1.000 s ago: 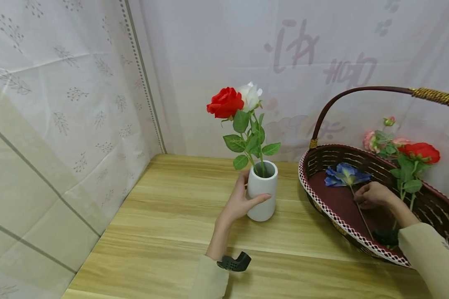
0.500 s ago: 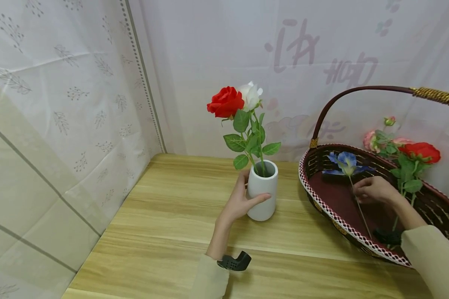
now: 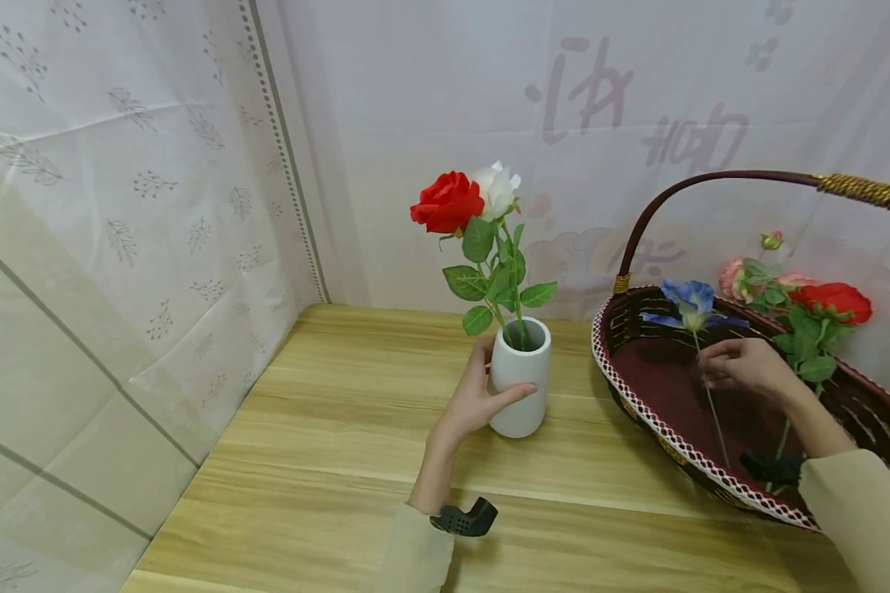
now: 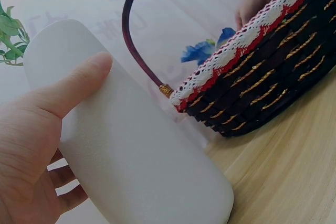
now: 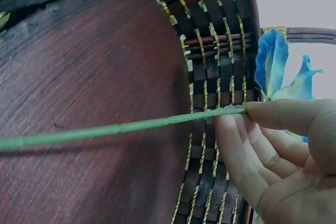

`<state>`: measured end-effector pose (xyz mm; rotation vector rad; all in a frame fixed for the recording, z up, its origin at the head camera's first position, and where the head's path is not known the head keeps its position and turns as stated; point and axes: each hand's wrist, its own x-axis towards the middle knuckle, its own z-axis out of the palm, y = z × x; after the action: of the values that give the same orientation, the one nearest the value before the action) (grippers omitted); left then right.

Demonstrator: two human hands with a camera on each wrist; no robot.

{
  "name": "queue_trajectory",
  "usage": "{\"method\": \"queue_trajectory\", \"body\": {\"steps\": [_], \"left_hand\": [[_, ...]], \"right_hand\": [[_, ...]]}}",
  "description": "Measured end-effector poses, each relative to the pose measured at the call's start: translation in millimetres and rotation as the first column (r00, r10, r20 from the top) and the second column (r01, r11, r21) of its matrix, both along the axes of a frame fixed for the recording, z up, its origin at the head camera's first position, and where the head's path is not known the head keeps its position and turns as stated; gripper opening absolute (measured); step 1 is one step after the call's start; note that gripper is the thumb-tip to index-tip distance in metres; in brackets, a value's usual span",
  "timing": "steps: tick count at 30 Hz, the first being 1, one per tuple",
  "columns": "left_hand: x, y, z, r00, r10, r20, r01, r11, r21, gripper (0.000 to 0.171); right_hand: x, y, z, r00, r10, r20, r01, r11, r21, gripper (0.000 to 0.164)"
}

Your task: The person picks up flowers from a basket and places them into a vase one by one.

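A white vase [image 3: 522, 422] stands upright on the wooden table, with a red rose [image 3: 447, 203] and a white rose [image 3: 495, 191] in it. My left hand [image 3: 478, 403] grips the vase from its left, thumb across the front; the left wrist view shows the fingers reaching behind it. Inside the basket, my right hand [image 3: 756, 371] pinches the green stem [image 5: 131, 125] of a blue flower [image 3: 690, 303] just below the bloom, between thumb and fingers. The bloom points up and away; the lower stem slants down over the basket's floor.
The dark woven basket [image 3: 641, 422] has a lace-trimmed rim and a tall arched handle [image 3: 667, 198]. A red flower [image 3: 834, 303] and pink flowers [image 3: 734, 280] lean at its back right. Patterned cloth [image 3: 415, 99] hangs behind and left of the table [image 3: 326, 445].
My right hand has raised the blue flower from the basket floor, its bloom moving up and slightly right. The left hand and vase have stayed in place.
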<state>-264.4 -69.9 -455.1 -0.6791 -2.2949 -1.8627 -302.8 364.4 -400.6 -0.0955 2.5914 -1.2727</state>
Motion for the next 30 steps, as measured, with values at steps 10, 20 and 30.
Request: {"method": "queue_trajectory", "body": {"steps": [10, 20, 30], "left_hand": [[-1.5, -0.2, -1.3, 1.000, -0.004, 0.010, 0.004, 1.000, -0.007, 0.084], [-0.1, -0.7, -0.8, 1.000, 0.000, 0.026, 0.001, 1.000, -0.008, 0.085], [-0.3, -0.2, -1.1, 1.000, -0.008, 0.018, 0.008, 1.000, 0.006, 0.081]], "right_hand": [[3.4, -7.7, 13.1, 0.996, -0.036, -0.078, 0.028, 0.995, -0.093, 0.044], [5.7, -10.6, 28.4, 0.985, -0.103, -0.137, 0.075, 0.978, -0.195, 0.016], [6.7, -14.3, 50.4, 0.980, -0.154, -0.128, 0.067, 0.855, -0.515, 0.018]]}}
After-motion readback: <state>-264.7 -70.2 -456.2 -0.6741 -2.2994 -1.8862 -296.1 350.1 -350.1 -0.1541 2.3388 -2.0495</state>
